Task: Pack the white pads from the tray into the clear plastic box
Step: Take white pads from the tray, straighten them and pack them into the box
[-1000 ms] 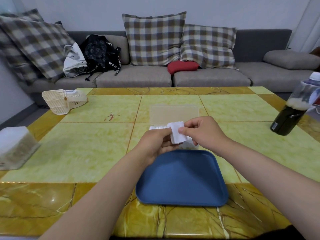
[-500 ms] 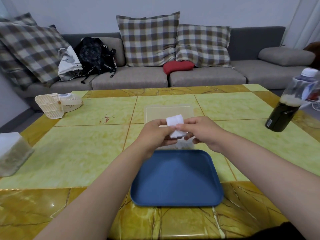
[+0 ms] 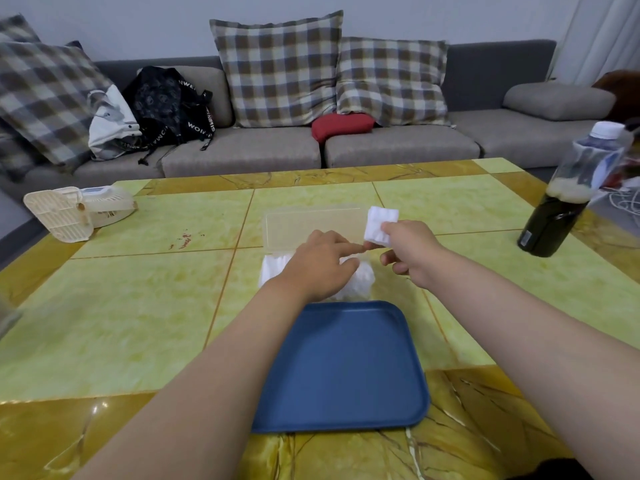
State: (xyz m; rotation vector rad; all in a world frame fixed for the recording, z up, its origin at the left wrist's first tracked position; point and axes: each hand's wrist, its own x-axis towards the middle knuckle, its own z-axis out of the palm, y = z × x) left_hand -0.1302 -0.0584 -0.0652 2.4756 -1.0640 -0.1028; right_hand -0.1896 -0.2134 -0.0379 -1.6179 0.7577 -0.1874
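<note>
The right hand point(image 3: 407, 252) pinches a small stack of white pads point(image 3: 379, 225), lifted off the yellow table point(image 3: 121, 306). The left hand point(image 3: 318, 266), fingers extended, rests on the packed pads point(image 3: 273, 270) inside the clear plastic box point(image 3: 311, 221), which sits just beyond the blue tray point(image 3: 343, 368).

One head cam, worn by me: faces forward-down across the bench point(image 3: 104, 323) toward the sofa point(image 3: 242, 150), blue tray point(image 3: 346, 368) close.

left hand point(image 3: 318, 265) hides most of the clear box point(image 3: 304, 225); bottle point(image 3: 561, 202) blurred.
</note>
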